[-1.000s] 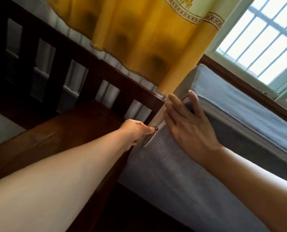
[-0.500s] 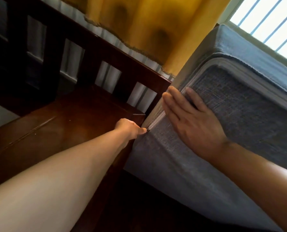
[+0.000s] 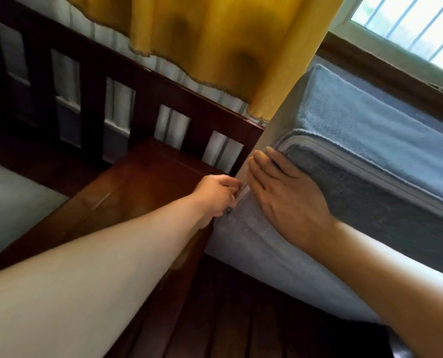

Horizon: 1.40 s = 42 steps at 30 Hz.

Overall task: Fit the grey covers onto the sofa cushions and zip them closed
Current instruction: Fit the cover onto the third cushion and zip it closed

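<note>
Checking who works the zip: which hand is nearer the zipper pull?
Left. The left hand pinches at the zipper pull; the right hand lies flat on the grey cover beside it.

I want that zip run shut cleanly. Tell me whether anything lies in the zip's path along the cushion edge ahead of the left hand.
The left hand pinches at the zip on the grey cover. The right hand lies flat on the cover beside the seam, not across it. Nothing visible blocks the open edge, though the yellow curtain hangs close above the corner.

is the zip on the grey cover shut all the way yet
Cannot tell. The left hand pinches at the zip at the grey cover's corner while the right hand presses flat beside it, hiding the end.
</note>
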{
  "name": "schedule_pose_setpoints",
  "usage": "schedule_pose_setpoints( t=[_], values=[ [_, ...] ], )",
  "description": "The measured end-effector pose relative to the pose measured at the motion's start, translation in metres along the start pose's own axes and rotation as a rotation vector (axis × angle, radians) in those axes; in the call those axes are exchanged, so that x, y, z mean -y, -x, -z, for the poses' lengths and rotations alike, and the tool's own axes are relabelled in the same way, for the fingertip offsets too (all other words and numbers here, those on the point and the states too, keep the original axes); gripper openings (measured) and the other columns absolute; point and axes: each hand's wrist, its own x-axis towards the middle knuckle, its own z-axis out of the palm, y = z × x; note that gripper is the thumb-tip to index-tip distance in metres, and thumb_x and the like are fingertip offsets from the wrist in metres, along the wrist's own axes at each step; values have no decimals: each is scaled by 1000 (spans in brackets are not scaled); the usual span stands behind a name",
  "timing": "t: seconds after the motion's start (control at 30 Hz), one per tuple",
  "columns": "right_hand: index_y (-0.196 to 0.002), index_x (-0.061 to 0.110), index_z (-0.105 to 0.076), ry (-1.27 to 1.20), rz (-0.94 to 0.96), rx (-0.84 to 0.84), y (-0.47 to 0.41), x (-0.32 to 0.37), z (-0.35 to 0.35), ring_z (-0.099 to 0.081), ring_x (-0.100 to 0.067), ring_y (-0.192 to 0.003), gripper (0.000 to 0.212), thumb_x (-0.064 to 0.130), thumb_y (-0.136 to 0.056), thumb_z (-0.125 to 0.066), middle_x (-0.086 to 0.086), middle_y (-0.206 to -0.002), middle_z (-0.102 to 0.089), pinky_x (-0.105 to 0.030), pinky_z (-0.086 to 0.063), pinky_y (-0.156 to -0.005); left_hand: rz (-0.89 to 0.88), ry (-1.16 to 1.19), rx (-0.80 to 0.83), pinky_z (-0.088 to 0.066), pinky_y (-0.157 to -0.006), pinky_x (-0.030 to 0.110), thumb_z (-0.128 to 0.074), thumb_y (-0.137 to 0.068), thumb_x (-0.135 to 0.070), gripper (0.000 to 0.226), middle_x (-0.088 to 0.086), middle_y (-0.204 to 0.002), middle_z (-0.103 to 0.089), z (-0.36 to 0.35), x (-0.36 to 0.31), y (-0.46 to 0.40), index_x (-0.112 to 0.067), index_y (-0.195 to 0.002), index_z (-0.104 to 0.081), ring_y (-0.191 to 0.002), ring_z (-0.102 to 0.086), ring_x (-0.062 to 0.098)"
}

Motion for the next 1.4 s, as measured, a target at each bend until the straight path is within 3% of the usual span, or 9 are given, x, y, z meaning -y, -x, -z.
schedule_pose_setpoints(
  t=[0.1,0.2,0.27,0.43,0.6,0.77,0.93,1.03,1.4],
  values=[
    [-115,-9,-62,-137,-143,-107,2,-8,27,-54,-33,-121,62,10,-99,-5,-22,-124,-60,-37,-5,-113,-169,-105,-28,-48,-56,8,-50,-87,13,41,13,-111,-63,-7,-20,16,-4,-125,-54,-91,-59,16],
    [-129,-1,-55,-304,-361,-215,18,-13,50,-34,-29,-132,51,13,-89,-25,-17,-137,-51,-42,-2,-115,-337,-489,-106,-50,-90,35,-64,-78,-17,49,1,-116,-64,-19,-36,37,-29,-123,-49,-109,-59,21],
    [-137,5,-45,-335,-483,-211,34,-22,59,-33,-30,-133,54,12,-85,-31,-16,-142,-46,-47,-13,-113,-464,-688,-176,-41,-101,40,-65,-79,-21,68,5,-134,-52,-33,-53,55,-23,-139,-33,-124,-48,25],
    [-143,8,-32,-349,-738,-3,96,-46,49,-35,-31,-136,65,10,-80,-48,-14,-148,-37,-50,-28,-108,-739,-1093,-317,-17,-113,38,-61,-80,-18,87,17,-155,-2,-65,-80,79,-27,-150,-10,-141,-11,33],
    [-141,13,-31,-328,-920,185,179,-73,37,-41,-35,-132,89,5,-65,-75,-18,-145,-41,-52,-33,-106,-821,-1659,-195,4,-113,51,-57,-84,-28,96,9,-154,25,-106,-80,78,-35,-145,17,-143,19,31],
    [-142,26,-30,-349,-988,243,246,-101,23,-41,-37,-132,91,15,-65,-78,-17,-144,-42,-46,-22,-109,-819,-1735,-164,2,-104,68,-52,-88,-32,93,5,-152,29,-174,-67,77,-45,-137,27,-141,22,35],
    [-144,31,-28,-407,-932,258,290,-129,5,-39,-37,-134,94,26,-64,-79,-16,-146,-40,-52,-25,-109,-796,-1734,-161,0,-104,69,-56,-85,-29,83,3,-155,20,-245,-64,73,-45,-140,4,-143,17,31],
    [-148,34,-23,-459,-922,309,323,-149,-4,-25,-33,-141,95,31,-70,-77,-13,-154,-27,-47,-16,-114,-755,-1724,-215,-3,-106,67,-62,-79,-27,73,3,-156,9,-276,-65,72,-33,-131,-11,-144,9,26],
    [-144,25,-35,-461,-901,84,364,-108,-5,-28,-40,-137,101,23,-56,-84,-19,-150,-31,-49,-12,-111,-824,-1675,-327,-4,-108,64,-71,-65,-25,68,0,-154,-9,-278,-17,109,-21,-121,-33,-142,-5,19]
  ],
)
